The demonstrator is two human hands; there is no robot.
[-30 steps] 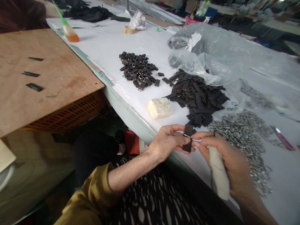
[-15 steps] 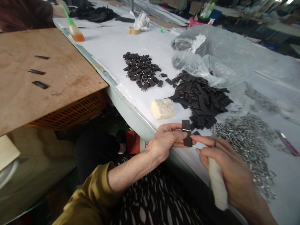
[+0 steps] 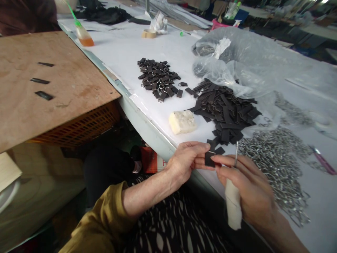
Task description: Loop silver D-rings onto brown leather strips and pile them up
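Observation:
My left hand (image 3: 188,156) is closed on a short dark strip (image 3: 209,159), with a thin line of metal ring showing across its upper part. Tucked in my right hand (image 3: 249,186) is a tool with a thin metal shaft and a pale wrapped handle (image 3: 233,207); its shaft points up between the fingers. The right fingertips also touch the strip's right edge. Beyond the hands lies a heap of dark strips (image 3: 225,114). A pile of metal rings (image 3: 279,168) spreads to the right. Farther back is a pile of folded strips with rings (image 3: 158,79).
A yellowish block (image 3: 182,122) sits near the table edge. Plastic bags (image 3: 252,59) cover the back right, and a purple-handled cutter (image 3: 323,161) lies far right. At left, a wooden board (image 3: 60,77) bears 3 dark pieces; a bottle with orange liquid (image 3: 86,39) stands behind.
The strip, earlier spread upright with the ring across it, now appears shorter, folded at the ring. My left thumb has moved up, and my right hand has shifted slightly left with the tool.

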